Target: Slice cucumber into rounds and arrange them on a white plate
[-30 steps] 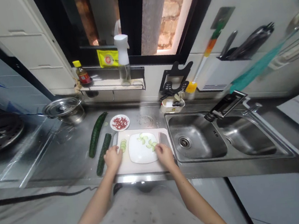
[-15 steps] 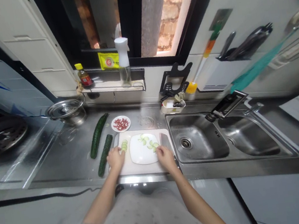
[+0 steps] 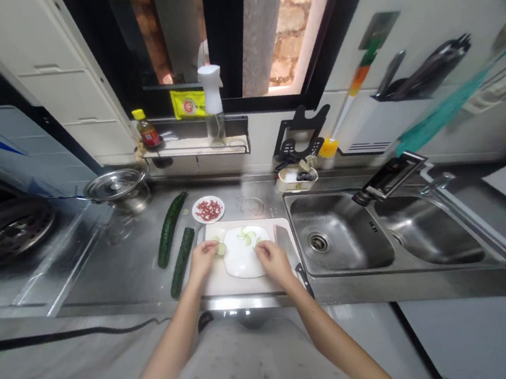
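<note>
On the pale cutting board [image 3: 219, 288] lies a white plate [image 3: 242, 267]. Thin cucumber slices [image 3: 246, 235] are arranged on the plate's far part. My left hand [image 3: 203, 262], left of the plate, is closed on cucumber slices [image 3: 220, 249] that show at its fingertips. Over the plate's right side, my right hand [image 3: 273, 261] pinches at a cucumber slice [image 3: 260, 240], partly hidden by the fingers. A knife [image 3: 283, 235] lies along the board's right side, its black handle near my right wrist.
Two cucumbers [image 3: 172, 231] [image 3: 183, 262] lie left of the board. Behind it stands a small plate of chopped red pieces [image 3: 208, 209]. A double sink [image 3: 341, 255] is at right, a lidded steel pot [image 3: 125, 191] at left. A shelf [image 3: 196, 147] holds bottles.
My left hand has moved slightly up and right, bringing slices from the board to the plate's left edge. My right hand has shifted left over the plate. The view has moved slightly.
</note>
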A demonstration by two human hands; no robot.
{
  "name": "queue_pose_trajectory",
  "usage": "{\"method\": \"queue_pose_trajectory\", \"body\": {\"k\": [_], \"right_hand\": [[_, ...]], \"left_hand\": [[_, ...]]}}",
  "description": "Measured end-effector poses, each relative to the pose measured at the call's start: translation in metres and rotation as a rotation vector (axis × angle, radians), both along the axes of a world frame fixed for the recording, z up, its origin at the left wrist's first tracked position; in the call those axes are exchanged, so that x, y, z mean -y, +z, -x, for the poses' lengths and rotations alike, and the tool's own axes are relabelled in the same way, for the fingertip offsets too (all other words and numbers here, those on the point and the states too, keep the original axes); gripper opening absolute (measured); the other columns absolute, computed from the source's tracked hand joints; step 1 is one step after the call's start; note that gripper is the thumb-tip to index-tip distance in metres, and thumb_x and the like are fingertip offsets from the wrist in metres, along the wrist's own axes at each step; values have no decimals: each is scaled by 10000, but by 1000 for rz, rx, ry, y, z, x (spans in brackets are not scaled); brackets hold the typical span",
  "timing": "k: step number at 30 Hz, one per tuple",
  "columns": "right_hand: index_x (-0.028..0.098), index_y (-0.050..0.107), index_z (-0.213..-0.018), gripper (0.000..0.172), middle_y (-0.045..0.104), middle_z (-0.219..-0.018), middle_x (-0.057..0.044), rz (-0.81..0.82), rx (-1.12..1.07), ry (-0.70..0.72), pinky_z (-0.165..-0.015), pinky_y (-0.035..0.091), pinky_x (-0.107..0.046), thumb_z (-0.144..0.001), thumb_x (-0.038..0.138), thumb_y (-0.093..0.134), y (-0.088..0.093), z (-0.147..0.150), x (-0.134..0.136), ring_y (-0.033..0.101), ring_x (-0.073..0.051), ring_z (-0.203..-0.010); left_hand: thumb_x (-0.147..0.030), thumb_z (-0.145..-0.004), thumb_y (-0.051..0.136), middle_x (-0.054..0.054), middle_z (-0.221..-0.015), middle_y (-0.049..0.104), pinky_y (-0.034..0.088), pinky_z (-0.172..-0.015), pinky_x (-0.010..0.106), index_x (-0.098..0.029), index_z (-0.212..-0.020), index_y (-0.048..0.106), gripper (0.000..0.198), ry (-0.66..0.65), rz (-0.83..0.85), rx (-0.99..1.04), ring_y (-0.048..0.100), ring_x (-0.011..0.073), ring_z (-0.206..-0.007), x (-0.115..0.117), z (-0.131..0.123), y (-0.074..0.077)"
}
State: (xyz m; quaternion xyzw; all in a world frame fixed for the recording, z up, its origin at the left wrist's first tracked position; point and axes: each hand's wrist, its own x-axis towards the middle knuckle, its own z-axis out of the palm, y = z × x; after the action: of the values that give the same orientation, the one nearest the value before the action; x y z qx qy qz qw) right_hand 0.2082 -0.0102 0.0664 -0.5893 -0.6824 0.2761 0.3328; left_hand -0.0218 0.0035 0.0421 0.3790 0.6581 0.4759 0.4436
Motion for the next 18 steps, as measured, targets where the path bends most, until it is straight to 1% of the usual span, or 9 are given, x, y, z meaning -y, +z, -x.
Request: {"method": "queue_pose_trajectory", "body": {"k": [3,6,9,11,15,18], "right_hand": [[190,670,-886,201,688,-877,-64,-19,-50,47,-753,456,-292,-849,280,495,14,11,-3,610,-186,-801],[203,672,-946,197,686,-910,-57,-52,-112,99,-771,462,-299,-847,295,528,28,22,-5,606,-179,-810],[201,666,-977,204,683,-941,-61,-54,-151,153,-785,461,-305,-847,298,541,37,30,-6,600,-177,-831],[204,663,-956,184,682,-920,-53,-48,-172,164,-774,459,-300,-844,292,547,40,33,-7,598,-173,-822],[198,634,-820,124,664,-798,-22,-9,-231,160,-709,453,-269,-839,267,532,43,34,-7,590,-156,-744],[197,608,-776,125,647,-752,-9,13,-272,153,-680,443,-255,-836,263,521,42,32,-7,583,-149,-711]], "left_hand": [[-318,-598,720,91,-851,729,505,-771,311,-125,-802,708,282,-52,-38,90,666,203,-802,0,-8,21],[-316,-595,735,82,-846,730,502,-791,317,-138,-789,716,264,-136,-69,106,664,202,-810,2,-18,40],[-322,-618,737,73,-823,725,501,-774,314,-143,-784,716,245,-188,-114,88,654,194,-787,6,-28,52],[-326,-634,738,72,-819,721,495,-777,313,-142,-792,717,243,-230,-137,72,647,189,-782,8,-32,56],[-335,-666,734,68,-844,711,479,-783,298,-141,-828,711,254,-296,-167,57,634,177,-791,11,-37,57],[-364,-670,733,64,-866,702,469,-773,279,-142,-858,695,293,-263,-181,71,627,168,-800,13,-39,58]]}}
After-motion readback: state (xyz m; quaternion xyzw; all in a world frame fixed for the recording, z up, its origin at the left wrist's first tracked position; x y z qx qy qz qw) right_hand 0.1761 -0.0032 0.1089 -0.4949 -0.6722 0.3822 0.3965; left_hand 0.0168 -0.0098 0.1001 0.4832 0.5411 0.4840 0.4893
